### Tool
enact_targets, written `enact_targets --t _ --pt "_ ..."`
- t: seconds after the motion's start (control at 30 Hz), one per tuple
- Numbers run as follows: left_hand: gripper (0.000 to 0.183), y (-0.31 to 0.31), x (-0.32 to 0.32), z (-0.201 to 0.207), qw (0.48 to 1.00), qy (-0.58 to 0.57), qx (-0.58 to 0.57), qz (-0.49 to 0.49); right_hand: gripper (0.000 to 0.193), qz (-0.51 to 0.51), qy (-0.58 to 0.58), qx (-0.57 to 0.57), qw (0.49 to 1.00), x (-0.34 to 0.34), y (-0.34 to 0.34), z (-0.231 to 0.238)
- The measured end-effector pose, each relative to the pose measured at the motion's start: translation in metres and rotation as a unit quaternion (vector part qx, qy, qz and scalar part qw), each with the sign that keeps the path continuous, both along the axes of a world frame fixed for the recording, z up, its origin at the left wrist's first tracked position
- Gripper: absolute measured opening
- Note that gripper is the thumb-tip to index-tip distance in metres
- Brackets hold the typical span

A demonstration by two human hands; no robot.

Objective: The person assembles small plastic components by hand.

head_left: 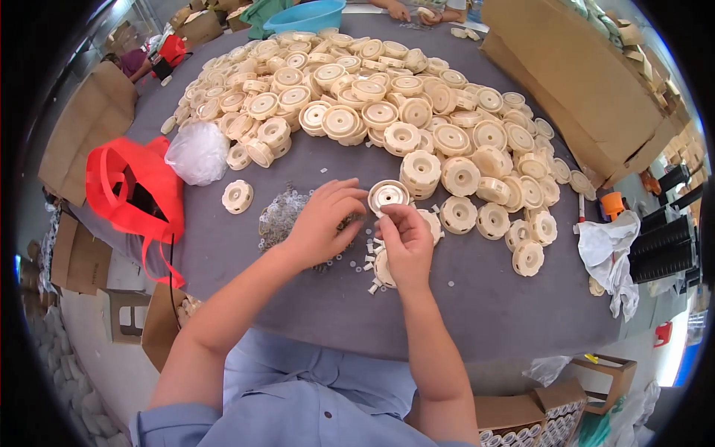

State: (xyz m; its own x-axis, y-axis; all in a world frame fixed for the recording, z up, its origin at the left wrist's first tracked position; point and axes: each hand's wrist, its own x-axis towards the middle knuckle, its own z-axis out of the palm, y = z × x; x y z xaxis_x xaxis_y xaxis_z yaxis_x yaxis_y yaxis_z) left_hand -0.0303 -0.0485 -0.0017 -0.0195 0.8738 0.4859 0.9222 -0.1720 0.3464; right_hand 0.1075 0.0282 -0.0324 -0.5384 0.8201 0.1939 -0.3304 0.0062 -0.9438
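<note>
My left hand hovers at the edge of a pile of small translucent washers, its fingers curved and apart, with nothing visible in them. My right hand has thumb and fingertips drawn together beside a round cream plastic cap lying face up on the table. Whatever the right fingertips pinch is too small or hidden to name. Small white plastic pegs lie loose just left of the right wrist, and another cream cap is partly covered by that hand.
A large heap of cream caps spreads across the grey table. Left are a red bag and a clear plastic bag; a blue basin stands behind. Cardboard and white cloth are right. Another person's hands show opposite.
</note>
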Motion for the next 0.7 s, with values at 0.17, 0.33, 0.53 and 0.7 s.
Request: enact_targets --t 0.17,0.33,0.53,0.7 --pt "0.015 -0.037 -0.003 -0.014 0.950 -0.305 0.039 0.045 0.010 0.063 -0.018 -0.046 0.997 -0.005 -0.017 0.002" --pt "0.016 -0.049 -0.031 -0.018 0.830 -0.533 0.105 0.124 0.010 0.027 -0.074 0.064 0.995 -0.008 -0.024 -0.002" --pt "0.021 -0.061 -0.060 -0.026 0.930 -0.325 0.135 0.109 0.012 0.009 -0.044 0.017 0.999 -0.038 -0.032 0.020" --pt "0.030 -0.070 -0.068 -0.015 0.976 -0.183 0.055 0.108 0.012 -0.057 -0.021 0.020 0.998 -0.054 -0.037 0.011"
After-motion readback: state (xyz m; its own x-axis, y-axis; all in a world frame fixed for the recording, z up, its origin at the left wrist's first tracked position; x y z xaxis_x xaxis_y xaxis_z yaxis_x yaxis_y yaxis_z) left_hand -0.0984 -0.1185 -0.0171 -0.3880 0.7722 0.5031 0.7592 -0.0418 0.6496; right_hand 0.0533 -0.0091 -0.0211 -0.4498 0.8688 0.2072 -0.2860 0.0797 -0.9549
